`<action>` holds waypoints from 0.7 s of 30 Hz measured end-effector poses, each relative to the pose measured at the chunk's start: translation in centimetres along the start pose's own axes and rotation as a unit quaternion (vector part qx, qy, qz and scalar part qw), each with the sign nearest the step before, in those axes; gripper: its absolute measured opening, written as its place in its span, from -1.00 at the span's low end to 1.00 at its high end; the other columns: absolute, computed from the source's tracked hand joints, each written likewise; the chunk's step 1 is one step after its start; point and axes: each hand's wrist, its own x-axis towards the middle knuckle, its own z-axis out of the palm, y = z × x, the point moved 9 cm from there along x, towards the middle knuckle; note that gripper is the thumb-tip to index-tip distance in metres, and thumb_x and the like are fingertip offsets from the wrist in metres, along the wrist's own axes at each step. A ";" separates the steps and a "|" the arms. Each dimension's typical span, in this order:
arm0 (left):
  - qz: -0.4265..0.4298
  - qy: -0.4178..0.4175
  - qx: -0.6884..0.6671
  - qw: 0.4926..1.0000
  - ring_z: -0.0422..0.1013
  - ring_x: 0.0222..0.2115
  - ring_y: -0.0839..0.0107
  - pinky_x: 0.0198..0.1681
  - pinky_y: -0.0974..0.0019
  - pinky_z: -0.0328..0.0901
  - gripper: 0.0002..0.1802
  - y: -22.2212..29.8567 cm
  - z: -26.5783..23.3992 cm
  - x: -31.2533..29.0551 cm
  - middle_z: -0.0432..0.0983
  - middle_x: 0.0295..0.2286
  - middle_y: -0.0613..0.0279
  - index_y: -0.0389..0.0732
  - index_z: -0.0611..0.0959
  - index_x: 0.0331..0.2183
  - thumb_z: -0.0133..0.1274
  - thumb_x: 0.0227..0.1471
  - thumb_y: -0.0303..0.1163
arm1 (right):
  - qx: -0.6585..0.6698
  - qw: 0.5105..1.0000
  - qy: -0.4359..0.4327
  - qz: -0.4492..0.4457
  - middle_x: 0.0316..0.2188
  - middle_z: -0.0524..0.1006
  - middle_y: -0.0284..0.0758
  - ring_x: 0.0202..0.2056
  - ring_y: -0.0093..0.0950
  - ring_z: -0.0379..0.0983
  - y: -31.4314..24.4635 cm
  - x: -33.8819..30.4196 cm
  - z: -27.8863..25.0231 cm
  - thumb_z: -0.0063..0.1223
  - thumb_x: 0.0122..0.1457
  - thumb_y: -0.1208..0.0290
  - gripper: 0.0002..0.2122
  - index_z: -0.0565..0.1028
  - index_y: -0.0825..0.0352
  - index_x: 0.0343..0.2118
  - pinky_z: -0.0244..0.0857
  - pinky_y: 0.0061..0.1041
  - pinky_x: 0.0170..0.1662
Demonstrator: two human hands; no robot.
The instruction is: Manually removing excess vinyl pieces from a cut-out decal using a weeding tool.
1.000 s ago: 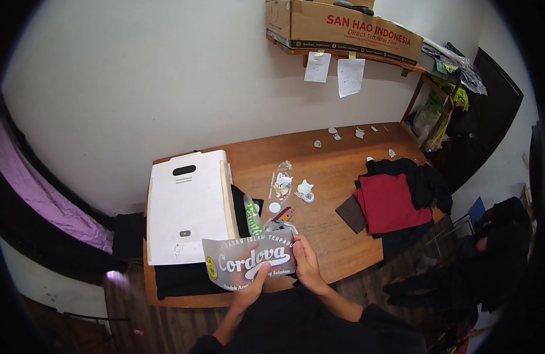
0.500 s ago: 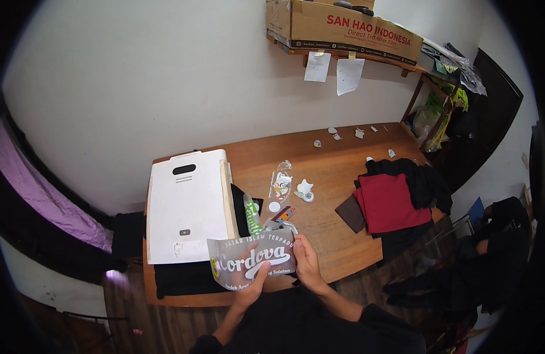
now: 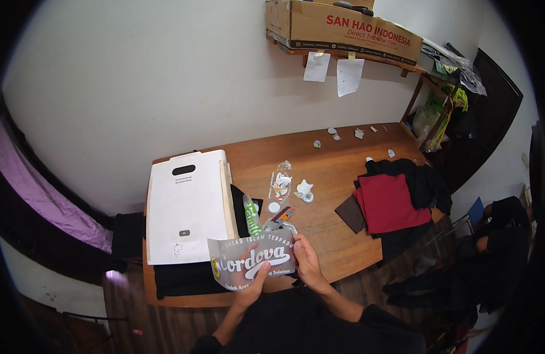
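Note:
In front of me at the table's near edge, I hold a translucent grey sheet of transfer film (image 3: 232, 278) with white lettering and a yellow emblem at its left end. My left hand (image 3: 253, 288) grips its lower edge, thumb on the front and fingers showing faintly through from behind. At the sheet's right end, my right hand (image 3: 308, 262) is closed on the edge; its inner fingers are partly hidden. A narrow pale curled strip (image 3: 289, 227) sticks up beside the right fingertips. Just beyond lie a colourful patterned piece (image 3: 284, 215) and a clear film with green lettering (image 3: 251, 213).
A white flat press-like panel (image 3: 190, 218) rests on black cloth (image 3: 190, 284) at the left. Several film cut-outs (image 3: 305, 190) are scattered over the wooden table (image 3: 331, 171). Folded red cloth (image 3: 393, 203) and dark garments lie right. Above hangs a shelf with a cardboard box (image 3: 343, 32). A person (image 3: 485, 253) sits far right.
Almost nothing differs. The film sheet and both hands have shifted very slightly; the grip of each hand is the same.

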 end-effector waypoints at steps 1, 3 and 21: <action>-0.004 -0.001 0.004 1.000 0.35 -0.21 0.35 -0.19 0.28 0.40 -0.50 -0.1 -0.1 0.0 0.36 -0.23 0.03 -0.38 0.20 0.01 -0.06 0.00 -0.60 | 0.000 1.000 0.000 0.000 -0.64 0.18 -0.57 -0.61 -0.80 0.04 0.0 0.0 0.0 -0.34 0.26 0.27 -0.78 0.30 0.32 -0.24 -0.09 -0.77 -0.57; -0.009 -0.001 0.007 1.000 0.35 -0.21 0.36 -0.19 0.28 0.39 -0.50 -0.2 -0.1 0.0 0.36 -0.23 0.03 -0.38 0.21 0.00 -0.06 0.00 -0.59 | -0.001 1.000 -0.004 -0.003 -0.64 0.19 -0.57 -0.61 -0.80 0.04 -0.1 0.1 0.1 -0.33 0.25 0.29 -0.78 0.30 0.33 -0.24 -0.08 -0.77 -0.56; -0.026 0.003 -0.044 0.999 0.37 -0.21 0.34 -0.20 0.33 0.38 -0.44 -1.2 -0.5 0.1 0.34 -0.21 -0.01 -0.40 0.16 0.02 -0.04 -0.02 -0.59 | 0.008 1.000 0.012 -0.013 -0.61 0.19 -0.56 -0.59 -0.79 0.03 -0.1 0.4 0.3 -0.32 0.26 0.30 -0.80 0.29 0.33 -0.30 -0.06 -0.77 -0.55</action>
